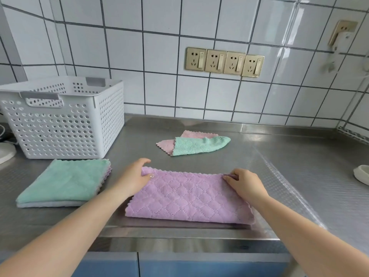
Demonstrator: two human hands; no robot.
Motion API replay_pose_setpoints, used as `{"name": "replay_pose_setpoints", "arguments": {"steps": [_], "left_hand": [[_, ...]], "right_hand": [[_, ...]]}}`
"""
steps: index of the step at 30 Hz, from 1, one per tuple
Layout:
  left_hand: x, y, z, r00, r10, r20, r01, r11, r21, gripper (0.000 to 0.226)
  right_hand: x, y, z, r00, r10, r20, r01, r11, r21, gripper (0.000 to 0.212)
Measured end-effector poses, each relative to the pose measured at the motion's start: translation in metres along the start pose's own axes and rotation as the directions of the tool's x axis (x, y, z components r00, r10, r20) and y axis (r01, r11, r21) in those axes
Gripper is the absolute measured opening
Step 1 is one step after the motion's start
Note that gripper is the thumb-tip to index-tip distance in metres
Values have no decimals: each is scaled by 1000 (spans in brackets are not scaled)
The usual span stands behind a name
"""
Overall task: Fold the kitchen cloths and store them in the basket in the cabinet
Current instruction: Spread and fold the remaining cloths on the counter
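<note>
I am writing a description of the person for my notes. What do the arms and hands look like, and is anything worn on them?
Both forearms are bare, with no sleeves, watch or bracelet in view. The left hand has a glittery painted thumbnail. The right hand shows no ring.

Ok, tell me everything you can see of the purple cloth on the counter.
The purple cloth is a soft, fleecy-looking cloth with diamond quilting and scalloped edges. It looks folded once into a wide rectangle, fold toward the person, and lies flat near the front edge of the steel counter. The left hand grips its far left corner, thumb on top; the right hand pinches its far right corner. It touches no other cloth.
</note>
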State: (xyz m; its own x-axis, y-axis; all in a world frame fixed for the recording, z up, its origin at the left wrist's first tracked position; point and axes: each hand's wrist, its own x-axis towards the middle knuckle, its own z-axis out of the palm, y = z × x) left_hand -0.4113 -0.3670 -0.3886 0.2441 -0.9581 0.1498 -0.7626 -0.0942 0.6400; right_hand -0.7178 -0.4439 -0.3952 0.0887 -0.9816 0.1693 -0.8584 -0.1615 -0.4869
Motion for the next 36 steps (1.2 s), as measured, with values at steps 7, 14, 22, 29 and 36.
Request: {"name": "replay_pose_setpoints", "arguments": {"steps": [7,14,22,29,36], "left_hand": [[2,3,3,1000,14,8,-16,924,383,61],[-34,54,54,937,326,130,-344,780,523,49],[-41,36,63,969,123,213,-217,836,504,58],[-35,19,55,981,58,187,-149,838,525,70],[-39,23,49,982,129,135,-179,853,491,65]], "right_hand": [[-1,-12,1,998,-29,-51,22,991,-130,33],[-58,-73,48,906,-399,140,419,892,-171,40],[-56,-60,61,902,-330,279,404,873,-273,60],[-47,-24,35,938,-198,285,297,883,-363,82],[-45,-10,22,945,-123,302,246,877,-413,76]]}}
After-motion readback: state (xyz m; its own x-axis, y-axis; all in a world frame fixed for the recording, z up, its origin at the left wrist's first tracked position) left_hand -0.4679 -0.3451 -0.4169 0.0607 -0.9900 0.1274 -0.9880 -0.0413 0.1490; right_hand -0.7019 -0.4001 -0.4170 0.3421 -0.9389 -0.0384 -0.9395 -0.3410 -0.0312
